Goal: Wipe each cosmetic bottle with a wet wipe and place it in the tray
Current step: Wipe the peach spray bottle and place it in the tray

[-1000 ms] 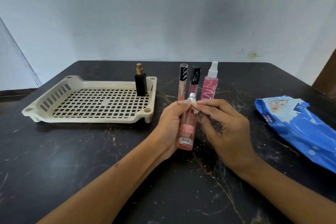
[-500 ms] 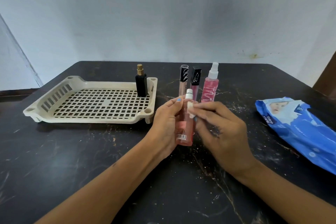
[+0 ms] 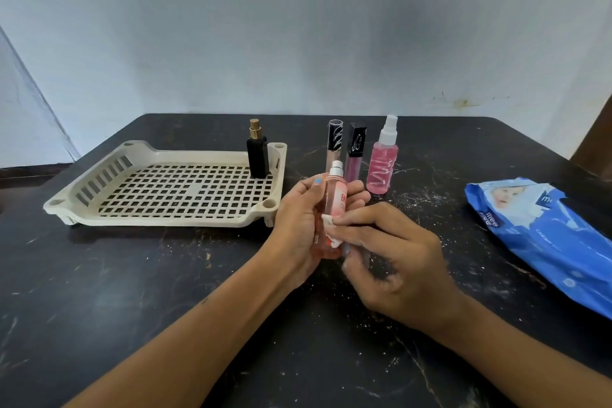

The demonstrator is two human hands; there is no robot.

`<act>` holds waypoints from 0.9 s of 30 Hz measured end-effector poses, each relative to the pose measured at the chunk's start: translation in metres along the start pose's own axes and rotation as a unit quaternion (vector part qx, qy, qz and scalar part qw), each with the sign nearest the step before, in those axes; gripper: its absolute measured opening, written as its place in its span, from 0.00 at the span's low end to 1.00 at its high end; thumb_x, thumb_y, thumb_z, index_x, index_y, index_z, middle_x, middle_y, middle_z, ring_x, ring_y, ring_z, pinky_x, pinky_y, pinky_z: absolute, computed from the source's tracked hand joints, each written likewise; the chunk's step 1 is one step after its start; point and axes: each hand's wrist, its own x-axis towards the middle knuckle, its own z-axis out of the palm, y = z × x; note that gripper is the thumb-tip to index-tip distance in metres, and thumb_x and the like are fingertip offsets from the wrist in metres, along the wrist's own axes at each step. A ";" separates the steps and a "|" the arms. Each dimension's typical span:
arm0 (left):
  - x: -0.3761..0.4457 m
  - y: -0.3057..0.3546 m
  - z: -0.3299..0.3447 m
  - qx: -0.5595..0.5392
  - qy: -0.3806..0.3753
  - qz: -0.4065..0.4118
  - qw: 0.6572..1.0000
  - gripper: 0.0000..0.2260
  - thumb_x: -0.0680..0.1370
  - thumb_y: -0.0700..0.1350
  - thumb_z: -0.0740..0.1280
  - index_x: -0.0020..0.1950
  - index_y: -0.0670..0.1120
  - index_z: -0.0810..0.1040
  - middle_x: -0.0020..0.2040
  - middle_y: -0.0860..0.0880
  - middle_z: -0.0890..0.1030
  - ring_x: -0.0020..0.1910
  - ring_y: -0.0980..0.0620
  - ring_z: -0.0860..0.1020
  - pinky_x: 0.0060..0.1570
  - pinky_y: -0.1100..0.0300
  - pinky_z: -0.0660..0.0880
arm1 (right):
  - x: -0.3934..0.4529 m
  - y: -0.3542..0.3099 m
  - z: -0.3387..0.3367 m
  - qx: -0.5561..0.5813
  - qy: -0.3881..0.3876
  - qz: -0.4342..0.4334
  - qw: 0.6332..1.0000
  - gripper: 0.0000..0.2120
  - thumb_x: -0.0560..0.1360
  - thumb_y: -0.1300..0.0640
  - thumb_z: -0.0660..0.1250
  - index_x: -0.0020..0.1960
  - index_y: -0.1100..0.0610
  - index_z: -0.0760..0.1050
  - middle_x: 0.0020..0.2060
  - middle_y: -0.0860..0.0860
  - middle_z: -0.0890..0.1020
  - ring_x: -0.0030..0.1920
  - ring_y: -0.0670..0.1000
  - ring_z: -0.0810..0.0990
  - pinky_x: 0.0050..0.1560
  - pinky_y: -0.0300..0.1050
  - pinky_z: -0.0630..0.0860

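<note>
My left hand grips a peach-pink bottle with a white cap, held upright above the table. My right hand pinches a small white wet wipe and presses it against the lower front of that bottle. The cream slotted tray sits to the left, with a black perfume bottle with a gold top standing in its far right corner. Behind my hands stand a clear lip gloss tube, a black-capped pink gloss tube and a pink spray bottle.
A blue wet-wipe pack lies at the right, reaching toward the table's right edge. The black marbled table carries white specks near the bottles. A pale wall rises behind the table's far edge.
The wipe has slid from the bottle's cap and neck down to its lower body. The bottle has turned in my left hand, and its front label now shows.
</note>
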 end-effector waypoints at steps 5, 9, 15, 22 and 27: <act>-0.008 -0.001 0.004 0.061 -0.036 -0.018 0.997 0.23 0.74 0.49 0.67 0.62 0.36 0.69 0.45 0.42 0.79 0.41 0.48 0.77 0.39 0.58 0.76 | 0.001 0.009 0.001 -0.001 0.038 0.085 0.996 0.13 0.76 0.67 0.66 0.60 0.64 0.79 0.55 0.55 0.80 0.57 0.46 0.79 0.60 0.36 0.75; -0.011 -0.007 0.011 0.048 -0.026 -0.018 0.998 0.20 0.77 0.43 0.63 0.66 0.35 0.68 0.48 0.40 0.74 0.43 0.46 0.72 0.46 0.55 0.71 | 0.005 0.011 0.000 -0.001 0.060 0.129 0.990 0.14 0.78 0.63 0.62 0.63 0.62 0.76 0.57 0.50 0.78 0.58 0.39 0.76 0.60 0.29 0.70; -0.008 -0.003 0.007 0.003 0.023 -0.062 0.998 0.19 0.80 0.49 0.57 0.61 0.36 0.72 0.51 0.38 0.79 0.45 0.45 0.78 0.47 0.54 0.76 | 0.002 0.004 0.000 0.014 0.033 0.074 0.997 0.12 0.74 0.64 0.66 0.55 0.64 0.81 0.51 0.54 0.83 0.55 0.45 0.80 0.58 0.34 0.75; -0.005 0.000 0.002 0.048 -0.026 -0.067 0.996 0.17 0.81 0.49 0.54 0.54 0.39 0.77 0.45 0.43 0.82 0.42 0.51 0.80 0.46 0.60 0.77 | 0.002 0.005 0.000 -0.003 0.043 0.081 0.996 0.12 0.75 0.63 0.66 0.56 0.63 0.81 0.53 0.53 0.82 0.57 0.44 0.79 0.60 0.33 0.72; -0.006 -0.006 0.007 0.065 -0.026 -0.072 0.995 0.19 0.81 0.50 0.54 0.63 0.39 0.73 0.42 0.45 0.80 0.36 0.53 0.78 0.34 0.63 0.77 | 0.004 0.011 0.000 0.005 0.062 0.161 0.985 0.15 0.76 0.65 0.64 0.62 0.62 0.77 0.57 0.50 0.79 0.59 0.39 0.76 0.61 0.29 0.70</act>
